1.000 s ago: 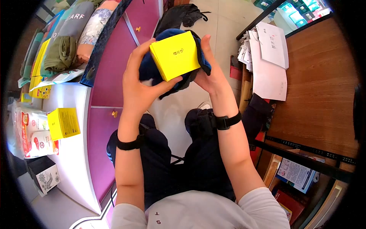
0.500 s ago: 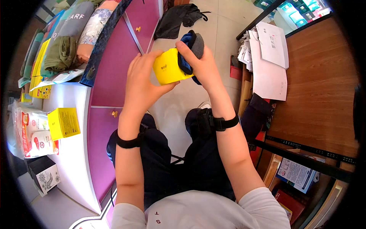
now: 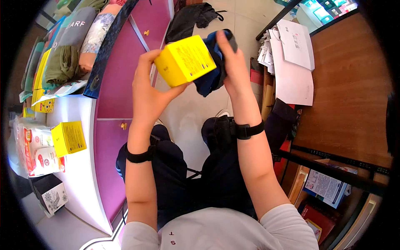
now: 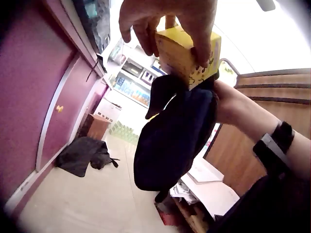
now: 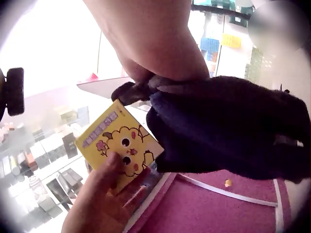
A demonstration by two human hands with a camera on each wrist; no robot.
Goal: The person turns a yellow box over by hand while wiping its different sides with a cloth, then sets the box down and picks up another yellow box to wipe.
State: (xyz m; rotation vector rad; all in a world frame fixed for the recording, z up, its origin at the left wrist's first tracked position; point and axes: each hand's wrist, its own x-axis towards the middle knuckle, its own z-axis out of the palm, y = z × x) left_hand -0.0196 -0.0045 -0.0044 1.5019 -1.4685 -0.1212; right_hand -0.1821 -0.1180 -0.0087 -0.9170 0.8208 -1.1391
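Yellow box point(image 3: 188, 60) turned, tilted, one edge up

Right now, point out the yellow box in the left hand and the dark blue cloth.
Yellow box point(image 3: 187, 60), head view, on its text-covered side.
Dark blue cloth point(image 4: 175, 140), left wrist view, on its hanging part.

The person wears a white short-sleeved T-shirt point(image 3: 208, 229) with small dark-red letters point(image 3: 171, 233), "T" and "S", on its front, dark trousers point(image 3: 204, 183) with light-blue stripes point(image 3: 119, 171) on the left leg, and a pale shoe point(image 3: 223, 113). Black straps circle both forearms, the left strap point(image 3: 139, 157) plain-banded, the right strap point(image 3: 253, 131) bearing a black buckle point(image 3: 243, 131).
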